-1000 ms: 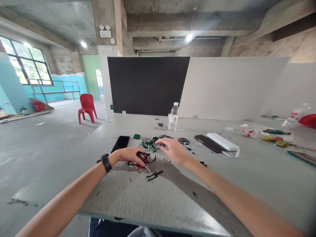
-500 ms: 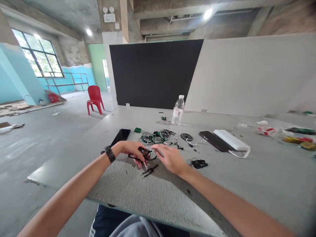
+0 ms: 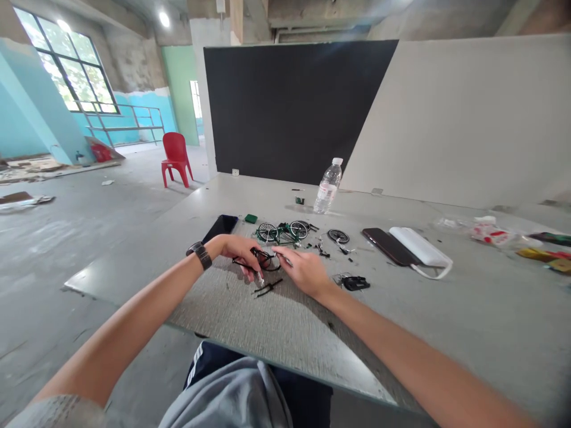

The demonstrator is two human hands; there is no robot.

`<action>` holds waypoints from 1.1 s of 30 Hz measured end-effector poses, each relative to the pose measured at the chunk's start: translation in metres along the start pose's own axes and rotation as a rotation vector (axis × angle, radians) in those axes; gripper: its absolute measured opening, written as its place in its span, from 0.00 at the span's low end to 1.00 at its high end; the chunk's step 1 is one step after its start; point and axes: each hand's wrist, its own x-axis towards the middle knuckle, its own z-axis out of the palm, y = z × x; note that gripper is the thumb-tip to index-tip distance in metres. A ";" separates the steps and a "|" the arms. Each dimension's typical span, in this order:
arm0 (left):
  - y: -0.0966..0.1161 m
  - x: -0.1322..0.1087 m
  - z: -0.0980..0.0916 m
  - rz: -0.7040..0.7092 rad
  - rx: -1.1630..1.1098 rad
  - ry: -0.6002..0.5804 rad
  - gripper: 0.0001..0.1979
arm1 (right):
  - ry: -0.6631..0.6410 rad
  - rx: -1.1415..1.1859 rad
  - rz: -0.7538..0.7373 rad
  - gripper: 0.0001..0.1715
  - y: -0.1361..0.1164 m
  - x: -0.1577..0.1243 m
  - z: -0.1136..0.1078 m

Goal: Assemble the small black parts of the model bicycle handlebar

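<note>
My left hand (image 3: 238, 251), a watch on its wrist, is closed on a small black model-bicycle frame with a wheel (image 3: 263, 260) and holds it against the grey table (image 3: 285, 333). My right hand (image 3: 303, 270) pinches a thin silvery part (image 3: 282, 257) right beside that frame. A black fork-shaped piece (image 3: 266, 288) lies just in front of both hands. Behind them stands a green model bicycle (image 3: 282, 232) with two spoked wheels. A loose wheel (image 3: 338, 236) lies to its right.
A black phone (image 3: 219, 227) and a green block (image 3: 250, 219) lie at the left. A water bottle (image 3: 327, 187) stands further back. Another phone (image 3: 386, 245) and a white power bank (image 3: 419, 247) are at the right, black parts (image 3: 354, 282) nearer. A red chair (image 3: 177, 156) stands on the floor.
My right hand drew back from the green bicycle toward the black frame in my left hand. The camera tilted down, so the table scene sits higher in view.
</note>
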 end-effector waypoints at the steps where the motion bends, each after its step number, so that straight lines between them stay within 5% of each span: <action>1: 0.001 0.000 0.000 -0.015 0.006 0.004 0.16 | 0.008 -0.012 0.003 0.22 -0.001 0.000 0.000; 6: 0.003 0.002 -0.002 -0.102 0.062 0.094 0.19 | 0.017 -0.109 -0.037 0.22 -0.002 0.001 0.000; 20: -0.005 0.010 -0.024 -0.056 0.195 0.028 0.15 | -0.017 -0.318 -0.114 0.23 -0.003 0.006 -0.001; 33: -0.002 0.016 -0.021 -0.059 0.210 0.030 0.15 | -0.048 -0.330 -0.057 0.21 -0.005 0.005 -0.009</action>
